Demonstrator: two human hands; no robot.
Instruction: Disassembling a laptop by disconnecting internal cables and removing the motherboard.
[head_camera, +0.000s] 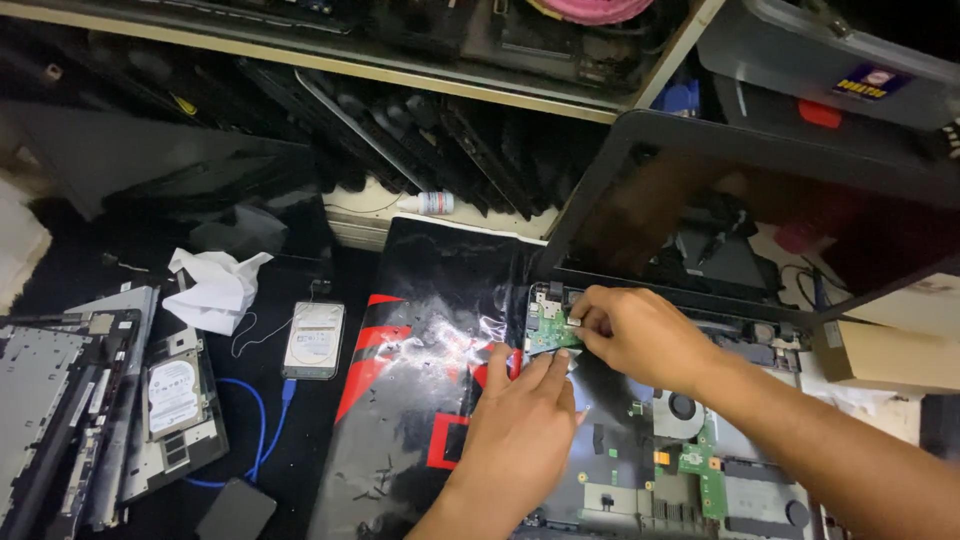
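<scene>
- Small green circuit board (546, 330) sits at top-left corner of opened laptop base (640, 470), under the raised screen (740, 215).
- R hand (640, 335) pinches board's right edge, fingers pressed together.
- L hand (520, 430) just below the pinch, fingertips spread flat, touching board's lower edge.
- Left of grip: glossy black-red mat (420, 340), then hard drive (314, 340), crumpled tissue (215, 285).

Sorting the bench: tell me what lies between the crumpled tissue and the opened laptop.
In the head view, a silver hard drive and a glossy black-and-red mat lie between the crumpled tissue and the opened laptop.
</scene>
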